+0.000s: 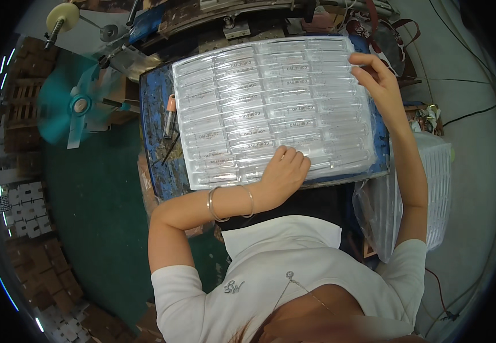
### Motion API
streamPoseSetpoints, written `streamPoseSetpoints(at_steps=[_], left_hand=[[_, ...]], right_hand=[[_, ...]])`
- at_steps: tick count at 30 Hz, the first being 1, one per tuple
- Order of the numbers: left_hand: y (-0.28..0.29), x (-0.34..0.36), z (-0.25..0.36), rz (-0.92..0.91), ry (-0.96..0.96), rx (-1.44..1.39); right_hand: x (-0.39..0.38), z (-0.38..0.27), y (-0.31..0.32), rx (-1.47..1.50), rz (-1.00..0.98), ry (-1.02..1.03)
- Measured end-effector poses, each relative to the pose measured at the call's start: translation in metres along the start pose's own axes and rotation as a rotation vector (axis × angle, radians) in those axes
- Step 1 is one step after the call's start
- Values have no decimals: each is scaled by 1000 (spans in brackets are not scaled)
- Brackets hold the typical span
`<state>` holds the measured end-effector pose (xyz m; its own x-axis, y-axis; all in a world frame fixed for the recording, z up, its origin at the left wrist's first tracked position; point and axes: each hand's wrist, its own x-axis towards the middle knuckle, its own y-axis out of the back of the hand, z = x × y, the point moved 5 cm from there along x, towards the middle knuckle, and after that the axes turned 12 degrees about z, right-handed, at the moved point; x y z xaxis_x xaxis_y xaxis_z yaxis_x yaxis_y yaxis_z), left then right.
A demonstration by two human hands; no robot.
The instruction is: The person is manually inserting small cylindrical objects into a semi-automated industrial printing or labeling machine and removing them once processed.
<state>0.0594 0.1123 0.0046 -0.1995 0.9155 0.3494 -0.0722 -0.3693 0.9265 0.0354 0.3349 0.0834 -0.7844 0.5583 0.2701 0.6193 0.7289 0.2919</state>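
While it lies flat over the blue worktable (pixel 154 106), the clear plastic blister tray (pixel 271 108) shows four columns of long, narrow compartments, many with dark lettering; glare hides whether anything sits inside them. At the tray's near edge, right of its middle, the left hand (pixel 285 173) rests with fingers curled, and whether they grip anything I cannot tell. Up at the tray's far right corner, the right hand (pixel 378 84) has its thumb and forefinger parted, a gap between their tips.

Just left of the tray, an orange-capped tube (pixel 169 120) lies on the worktable. To the right of the tray and lower down, a clear plastic bag (pixel 368 223) wraps a stack of ribbed clear trays (pixel 437 188). Well to the tray's left stands a turquoise fan (pixel 81 104); farther out and lower are brown cardboard boxes (pixel 37 266), their contents hidden.
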Motion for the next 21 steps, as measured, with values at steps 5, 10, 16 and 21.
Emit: streamPoseSetpoints(at_steps=[5,10,16,21], left_hand=[[-3,8,-6,-153,39,-150],[6,10,-12,-265,39,-386],[73,44,-77,115,513,-722],[87,85,-128,704,670,-688]], right_hand=[[15,-32,-34,9,-14,175],[23,-20,-32,13,-38,163],[41,9,-22,215,-98,-141],[40,-21,-73,591,-408,-250]])
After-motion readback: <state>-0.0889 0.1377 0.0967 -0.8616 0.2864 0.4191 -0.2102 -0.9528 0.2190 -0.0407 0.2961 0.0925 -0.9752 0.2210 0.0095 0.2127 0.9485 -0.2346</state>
